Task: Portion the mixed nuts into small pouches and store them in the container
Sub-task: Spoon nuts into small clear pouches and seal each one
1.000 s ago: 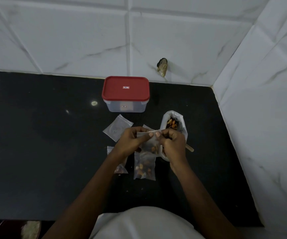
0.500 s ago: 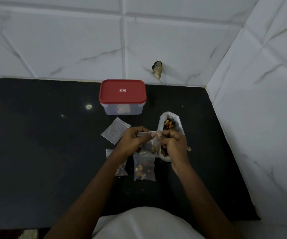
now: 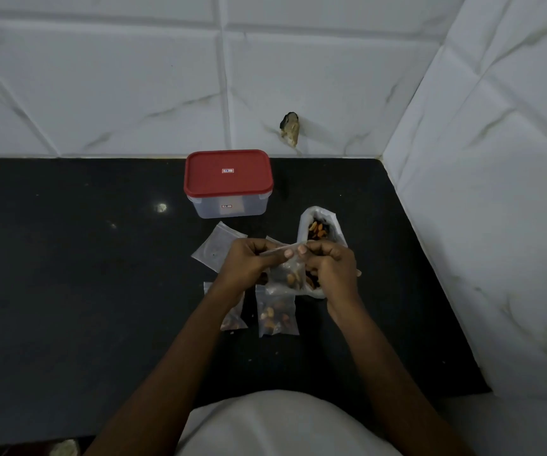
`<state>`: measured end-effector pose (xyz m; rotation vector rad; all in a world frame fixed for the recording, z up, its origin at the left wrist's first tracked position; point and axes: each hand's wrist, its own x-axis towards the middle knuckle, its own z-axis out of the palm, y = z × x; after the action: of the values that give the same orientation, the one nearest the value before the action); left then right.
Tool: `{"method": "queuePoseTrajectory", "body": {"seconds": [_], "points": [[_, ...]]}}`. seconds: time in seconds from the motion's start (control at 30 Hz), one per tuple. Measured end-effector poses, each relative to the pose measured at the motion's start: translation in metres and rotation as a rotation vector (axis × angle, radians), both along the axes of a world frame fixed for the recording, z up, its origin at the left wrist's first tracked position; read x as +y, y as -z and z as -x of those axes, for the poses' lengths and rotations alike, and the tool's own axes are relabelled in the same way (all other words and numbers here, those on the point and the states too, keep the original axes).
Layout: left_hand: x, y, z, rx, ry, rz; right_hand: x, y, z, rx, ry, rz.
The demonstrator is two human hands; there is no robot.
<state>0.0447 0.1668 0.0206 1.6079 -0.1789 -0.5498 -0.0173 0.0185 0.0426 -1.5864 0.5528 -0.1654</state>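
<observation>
Over counter [image 3: 68, 291] centre | hands [image 3: 245, 264] [image 3: 331, 268] pinch pouch [image 3: 290, 274] top edge together | counter runs wide leftward | wall [image 3: 495, 225] near right

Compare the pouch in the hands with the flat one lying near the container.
The held pouch has nuts in it; the flat pouch looks empty. The held pouch hangs with its top pinched by the left hand and right hand; the flat pouch lies untouched on the counter. Both are small clear plastic.
</observation>
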Motion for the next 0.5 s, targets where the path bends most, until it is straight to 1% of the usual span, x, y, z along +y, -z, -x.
{"method": "queuePoseTrajectory", "body": {"seconds": [0.1,0.3,0.4,0.5], "points": [[0.007,0.000,0.001,0.077,-0.050,0.031,0.001,0.001,0.003,0.010,0.008,-0.099],[0.027,0.006,0.006,0.126,-0.043,0.089,0.012,0.016,0.002,0.031,-0.051,-0.055],[0.036,0.007,0.005,0.141,-0.039,0.066,0.019,0.017,0.001,0.028,-0.057,-0.098],[0.049,0.008,0.003,0.194,0.017,0.027,0.025,0.022,-0.002,0.078,-0.033,-0.131]]}}
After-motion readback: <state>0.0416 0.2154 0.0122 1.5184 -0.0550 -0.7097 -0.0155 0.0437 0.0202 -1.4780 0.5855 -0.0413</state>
